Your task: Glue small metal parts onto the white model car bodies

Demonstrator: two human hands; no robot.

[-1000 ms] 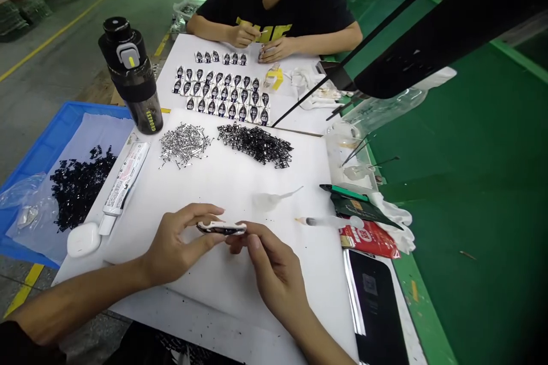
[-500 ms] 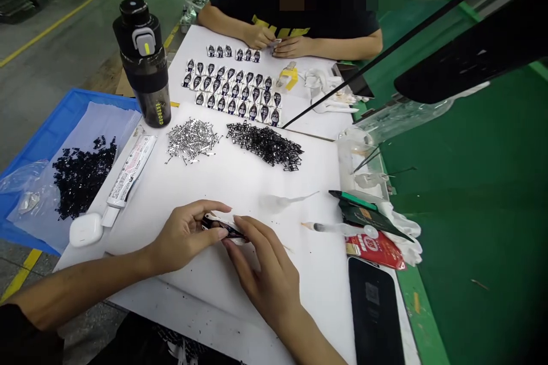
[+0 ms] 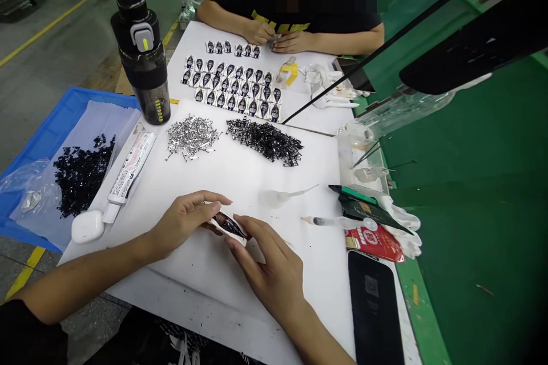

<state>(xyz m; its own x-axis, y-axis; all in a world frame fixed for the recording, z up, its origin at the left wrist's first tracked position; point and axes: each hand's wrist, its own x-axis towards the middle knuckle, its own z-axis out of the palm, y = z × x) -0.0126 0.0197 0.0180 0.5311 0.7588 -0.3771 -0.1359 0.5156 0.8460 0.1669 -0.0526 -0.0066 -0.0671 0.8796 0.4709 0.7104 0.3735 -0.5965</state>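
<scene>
Between my two hands, just above the white table (image 3: 192,285), is a small white-rimmed part with a glossy dark insert (image 3: 229,225). My left hand (image 3: 184,222) grips its left end with thumb and fingers. At the other end, my right hand (image 3: 269,262) pinches it between thumb and fingers. Beyond my hands lie a pile of small silvery metal pieces (image 3: 192,136) and a pile of small black frame-like pieces (image 3: 268,140). Farther back, rows of similar white-and-dark parts (image 3: 231,85) are laid out.
A dark bottle (image 3: 143,63), a white tube (image 3: 131,168) and a white case (image 3: 87,226) stand or lie along the left, beside a blue tray (image 3: 25,142) of black pieces. At right are a dropper (image 3: 338,222), a red packet (image 3: 377,242) and a phone (image 3: 372,308). Opposite, a co-worker's hands (image 3: 278,37) work.
The part has been tilted so its dark insert shows more. My left thumb has drawn back from its face toward the left end. The camera view has shifted slightly.
</scene>
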